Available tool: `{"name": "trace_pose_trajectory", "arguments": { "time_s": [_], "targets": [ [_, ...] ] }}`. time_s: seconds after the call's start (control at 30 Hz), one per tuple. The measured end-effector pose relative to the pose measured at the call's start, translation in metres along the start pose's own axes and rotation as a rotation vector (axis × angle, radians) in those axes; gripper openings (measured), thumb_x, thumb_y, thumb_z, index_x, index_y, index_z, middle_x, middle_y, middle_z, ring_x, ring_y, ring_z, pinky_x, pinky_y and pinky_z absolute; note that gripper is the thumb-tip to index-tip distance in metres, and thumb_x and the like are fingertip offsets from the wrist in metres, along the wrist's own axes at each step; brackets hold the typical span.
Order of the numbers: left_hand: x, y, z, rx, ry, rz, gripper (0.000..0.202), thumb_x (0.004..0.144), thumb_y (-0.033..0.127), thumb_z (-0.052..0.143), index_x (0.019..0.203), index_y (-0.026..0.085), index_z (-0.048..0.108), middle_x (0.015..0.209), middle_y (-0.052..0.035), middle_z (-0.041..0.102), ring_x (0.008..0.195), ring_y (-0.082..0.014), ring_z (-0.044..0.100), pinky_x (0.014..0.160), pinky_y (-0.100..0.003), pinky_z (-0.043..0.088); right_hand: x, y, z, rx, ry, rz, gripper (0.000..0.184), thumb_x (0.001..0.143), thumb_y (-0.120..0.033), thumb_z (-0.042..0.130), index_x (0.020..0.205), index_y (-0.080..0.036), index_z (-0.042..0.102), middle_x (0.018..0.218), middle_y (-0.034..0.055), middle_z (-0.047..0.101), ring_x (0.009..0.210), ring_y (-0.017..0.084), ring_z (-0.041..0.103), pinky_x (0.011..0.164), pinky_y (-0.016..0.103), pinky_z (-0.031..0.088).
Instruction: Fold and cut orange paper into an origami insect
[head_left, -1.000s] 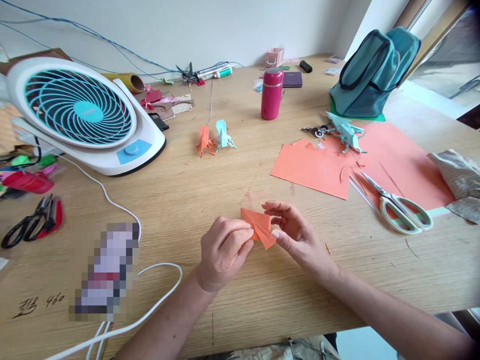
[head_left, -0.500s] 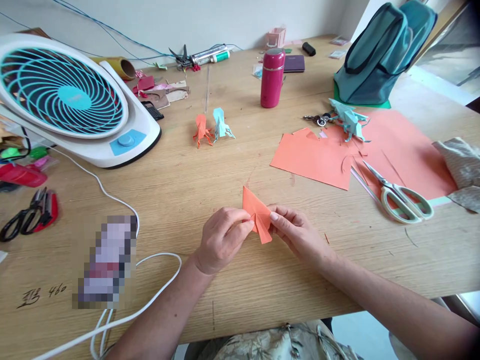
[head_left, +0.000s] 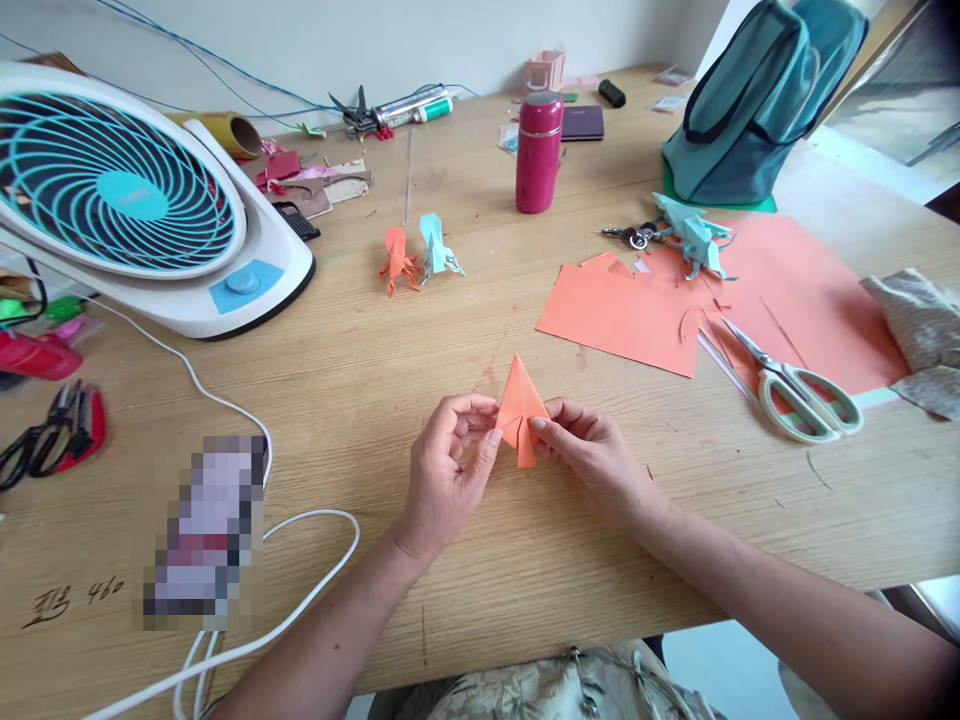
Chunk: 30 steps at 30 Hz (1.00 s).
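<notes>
A small folded orange paper piece (head_left: pixel 520 404), shaped like a pointed triangle, is held just above the wooden table (head_left: pixel 420 350) with its tip aimed away from me. My left hand (head_left: pixel 448 470) pinches its left side between thumb and fingers. My right hand (head_left: pixel 592 455) pinches its right side. Both hands are closed on the paper near the table's front middle.
Orange paper sheets (head_left: pixel 637 310) and white-handled scissors (head_left: pixel 799 395) lie to the right, with a teal paper figure (head_left: pixel 694 238) and keys. Two small paper figures (head_left: pixel 416 255), a magenta bottle (head_left: pixel 538 152), a teal bag (head_left: pixel 750 105), a fan (head_left: pixel 142 200), a white cable (head_left: pixel 247 440) and red-black scissors (head_left: pixel 56 430) surround.
The folded orange piece has turned from lying sideways to pointing its tip away from me. Both hands shifted their pinch to its left and right sides.
</notes>
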<state>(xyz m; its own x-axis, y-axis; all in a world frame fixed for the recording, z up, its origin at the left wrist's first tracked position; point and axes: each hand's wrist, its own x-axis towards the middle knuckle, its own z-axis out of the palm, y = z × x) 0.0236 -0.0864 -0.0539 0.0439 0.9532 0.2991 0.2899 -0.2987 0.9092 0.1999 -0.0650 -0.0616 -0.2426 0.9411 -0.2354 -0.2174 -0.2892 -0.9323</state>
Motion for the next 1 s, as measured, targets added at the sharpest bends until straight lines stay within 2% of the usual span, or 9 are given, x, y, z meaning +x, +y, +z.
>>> {"name": "trace_pose_trajectory", "arguments": {
  "time_s": [0.07, 0.13, 0.23, 0.37, 0.53, 0.7, 0.9, 1.0],
  "targets": [
    [0.0014, 0.0015, 0.0017, -0.132, -0.04, -0.171, 0.021, 0.092, 0.029, 0.063, 0.109, 0.017, 0.06, 0.095, -0.0063, 0.069, 0.088, -0.0162, 0.068, 0.079, -0.027, 0.057, 0.0004, 0.0001, 0.0009, 0.013, 0.008, 0.004, 0.038, 0.071, -0.052, 0.081, 0.074, -0.019, 0.063, 0.067, -0.0023, 0.059, 0.062, 0.011, 0.051, 0.061, 0.026, 0.042],
    [0.0033, 0.002, 0.0017, -0.194, -0.087, -0.277, 0.02, 0.089, 0.035, 0.067, 0.095, 0.016, 0.064, 0.085, -0.004, 0.069, 0.08, -0.015, 0.066, 0.074, -0.025, 0.056, 0.0006, 0.0004, 0.0013, 0.018, 0.009, 0.002, 0.041, 0.068, -0.053, 0.084, 0.076, -0.019, 0.063, 0.068, -0.002, 0.061, 0.061, 0.011, 0.052, 0.061, 0.026, 0.043],
    [0.0052, 0.0012, 0.0012, -0.257, -0.122, -0.402, 0.024, 0.086, 0.039, 0.069, 0.079, 0.016, 0.065, 0.074, -0.0007, 0.066, 0.068, -0.0125, 0.062, 0.066, -0.023, 0.052, 0.0001, 0.0005, 0.001, -0.01, -0.002, -0.005, 0.043, 0.065, -0.055, 0.085, 0.076, -0.019, 0.063, 0.065, -0.0025, 0.06, 0.06, 0.011, 0.051, 0.059, 0.025, 0.043],
    [0.0061, -0.0006, 0.0027, -0.328, -0.095, -0.5, 0.023, 0.083, 0.036, 0.07, 0.075, 0.016, 0.064, 0.07, 0.0008, 0.065, 0.063, -0.0109, 0.06, 0.061, -0.022, 0.05, -0.0014, 0.0002, -0.0004, -0.052, -0.025, 0.002, 0.044, 0.07, -0.059, 0.08, 0.074, -0.019, 0.062, 0.063, -0.0025, 0.058, 0.059, 0.011, 0.05, 0.059, 0.026, 0.041],
    [0.0062, -0.0008, 0.0049, -0.335, -0.068, -0.511, 0.023, 0.082, 0.033, 0.07, 0.071, 0.016, 0.06, 0.065, 0.0029, 0.061, 0.06, -0.0089, 0.058, 0.059, -0.02, 0.048, -0.0018, 0.0007, -0.0022, -0.076, -0.068, 0.007, 0.042, 0.075, -0.057, 0.078, 0.072, -0.019, 0.06, 0.061, -0.0032, 0.057, 0.058, 0.01, 0.048, 0.059, 0.025, 0.039],
    [0.0037, -0.0015, 0.0048, -0.292, -0.119, -0.471, 0.025, 0.085, 0.035, 0.068, 0.072, 0.016, 0.059, 0.066, 0.0022, 0.06, 0.061, -0.0097, 0.057, 0.058, -0.021, 0.048, -0.0027, -0.0006, -0.0016, -0.078, -0.105, -0.004, 0.041, 0.073, -0.054, 0.08, 0.071, -0.018, 0.06, 0.065, -0.0026, 0.059, 0.061, 0.011, 0.05, 0.06, 0.025, 0.04],
    [0.0029, -0.0044, 0.0048, -0.295, -0.158, -0.403, 0.025, 0.084, 0.033, 0.07, 0.07, 0.016, 0.058, 0.065, 0.004, 0.053, 0.06, -0.0085, 0.049, 0.055, -0.02, 0.044, -0.0053, 0.0025, 0.0002, -0.074, -0.131, -0.03, 0.037, 0.073, -0.049, 0.083, 0.074, -0.019, 0.061, 0.066, -0.0031, 0.059, 0.059, 0.011, 0.048, 0.058, 0.024, 0.038],
    [0.0026, -0.0042, 0.0044, -0.281, -0.178, -0.386, 0.017, 0.085, 0.029, 0.069, 0.077, 0.015, 0.064, 0.07, 0.0024, 0.057, 0.065, -0.0091, 0.052, 0.059, -0.02, 0.044, -0.006, 0.006, -0.0012, -0.075, -0.12, -0.053, 0.035, 0.074, -0.047, 0.083, 0.077, -0.019, 0.062, 0.07, -0.0027, 0.059, 0.062, 0.011, 0.049, 0.059, 0.024, 0.039]
  ]
}}
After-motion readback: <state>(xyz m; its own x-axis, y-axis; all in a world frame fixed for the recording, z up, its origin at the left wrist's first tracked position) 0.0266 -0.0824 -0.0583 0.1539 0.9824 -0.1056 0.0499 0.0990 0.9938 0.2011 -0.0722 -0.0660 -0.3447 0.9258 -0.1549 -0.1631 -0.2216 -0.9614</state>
